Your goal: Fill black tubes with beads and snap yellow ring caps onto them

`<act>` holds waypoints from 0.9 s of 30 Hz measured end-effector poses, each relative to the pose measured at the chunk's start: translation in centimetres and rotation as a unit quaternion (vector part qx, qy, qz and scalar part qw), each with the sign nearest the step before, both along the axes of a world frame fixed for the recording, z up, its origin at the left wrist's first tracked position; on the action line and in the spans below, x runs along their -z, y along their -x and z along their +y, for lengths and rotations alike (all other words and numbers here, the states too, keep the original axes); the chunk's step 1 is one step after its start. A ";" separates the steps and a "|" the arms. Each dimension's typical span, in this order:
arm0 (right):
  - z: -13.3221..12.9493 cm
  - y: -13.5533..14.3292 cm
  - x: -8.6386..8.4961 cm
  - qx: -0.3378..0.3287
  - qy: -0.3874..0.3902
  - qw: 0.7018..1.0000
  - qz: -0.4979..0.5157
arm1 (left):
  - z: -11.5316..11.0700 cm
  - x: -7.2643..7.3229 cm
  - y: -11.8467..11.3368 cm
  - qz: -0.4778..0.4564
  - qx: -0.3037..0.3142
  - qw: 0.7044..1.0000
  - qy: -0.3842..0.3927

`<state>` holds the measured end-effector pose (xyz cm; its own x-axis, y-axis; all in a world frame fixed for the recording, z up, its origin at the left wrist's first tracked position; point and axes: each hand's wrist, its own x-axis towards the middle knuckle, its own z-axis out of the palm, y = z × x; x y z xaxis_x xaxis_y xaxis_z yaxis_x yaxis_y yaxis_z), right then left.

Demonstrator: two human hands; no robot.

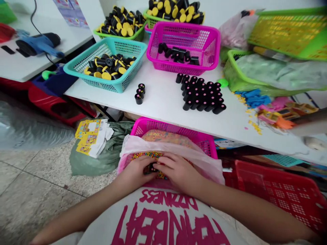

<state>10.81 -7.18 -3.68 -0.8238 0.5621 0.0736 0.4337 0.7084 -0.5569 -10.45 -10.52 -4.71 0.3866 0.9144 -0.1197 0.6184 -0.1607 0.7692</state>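
My left hand [139, 169] is closed round a small black cup [147, 170], held low over colourful beads [146, 154] in an open plastic bag [204, 163]. My right hand [177, 169] reaches in from the other side, fingers curled together at the cup's rim; what they pinch, if anything, is hidden. The bag sits in a pink basket [214, 146] close to my lap. On the white table [160, 102], several black cups [203, 95] with pink dots on top stand in rows, and three more cups [139, 93] stand to their left.
A turquoise basket [114, 83] holds black cups with yellow lids; a magenta basket [184, 66] holds plain black ones. Green baskets stand behind and right. A blue heat gun [38, 44] lies at left. A red basket [281, 194] is low on the right.
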 end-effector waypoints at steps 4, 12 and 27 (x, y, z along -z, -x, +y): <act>-0.3 0.3 -1.2 -0.077 -0.124 0.988 -0.057 | -0.1 0.1 -0.2 -0.013 0.014 1.000 0.001; -0.8 0.3 -2.0 -0.092 -0.113 0.986 -0.074 | -0.2 0.7 -0.2 -0.013 0.021 1.000 -0.014; -0.6 -2.4 2.5 0.095 0.002 0.934 -0.345 | 3.8 -5.9 2.8 -0.007 -0.055 0.992 -0.114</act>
<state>13.26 -7.77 -6.22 -0.5596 0.7025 -0.4397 0.8082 0.5801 -0.1016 -13.29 -6.67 1.22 0.2838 0.9537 0.0997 0.6308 -0.2640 0.7297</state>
